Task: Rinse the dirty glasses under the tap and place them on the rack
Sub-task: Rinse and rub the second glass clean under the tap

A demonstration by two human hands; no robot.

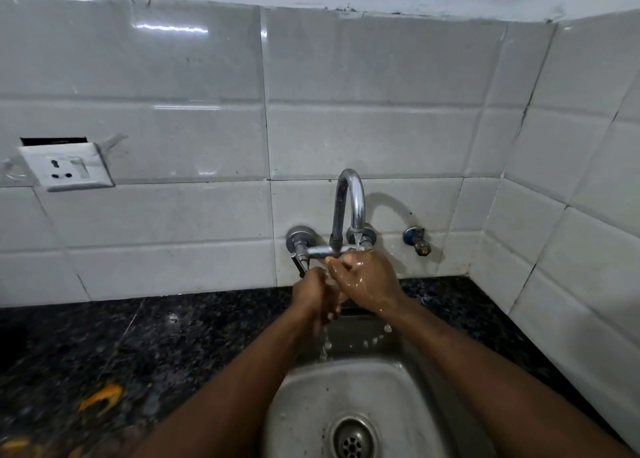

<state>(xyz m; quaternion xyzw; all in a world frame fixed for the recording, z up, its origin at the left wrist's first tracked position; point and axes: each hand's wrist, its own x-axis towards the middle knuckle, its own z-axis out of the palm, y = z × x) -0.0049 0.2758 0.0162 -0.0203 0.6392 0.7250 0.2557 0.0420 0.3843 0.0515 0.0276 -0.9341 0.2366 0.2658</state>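
No glass and no rack are in view. Both my hands meet under the chrome tap (349,208), which is running. My right hand (367,281) lies on top with wet skin and bent fingers, right below the spout. My left hand (317,295) sits just under and to the left of it, with its fingers curled down and touching the right hand. Neither hand holds an object. Water runs off my hands and drips into the steel sink (311,405), whose drain (351,438) is at the bottom.
A dark speckled stone counter (104,347) surrounds the sink, with orange smears (102,397) at the lower left. White tiles cover the back and right walls. A wall socket (65,167) is at the left, and a small blue valve (417,239) sits to the right of the tap.
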